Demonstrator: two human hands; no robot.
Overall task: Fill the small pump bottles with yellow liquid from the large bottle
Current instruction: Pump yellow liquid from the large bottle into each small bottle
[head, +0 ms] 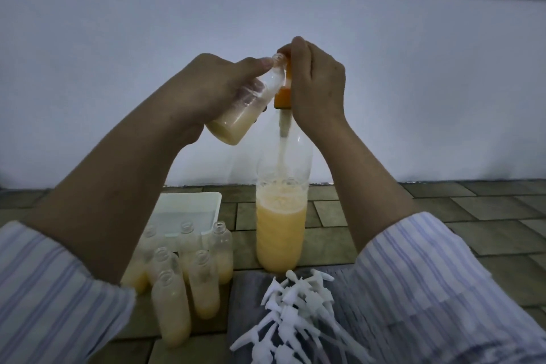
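My left hand point(212, 89) grips a small clear bottle point(245, 106), tilted with its mouth up against an orange pump head point(285, 89). Yellow liquid fills the small bottle's lower part. My right hand point(316, 89) is curled over the orange pump head on top of the large clear bottle point(282, 216), which stands on the tiled floor about half full of yellow liquid. A dip tube runs down inside it. Several small open bottles point(183, 278) with yellow liquid stand at the lower left.
A white tray point(189, 207) lies behind the small bottles. A heap of white pump tops point(295, 316) rests on a grey cloth point(251, 289) at the lower middle. Striped sleeves frame both sides. A white wall stands just behind.
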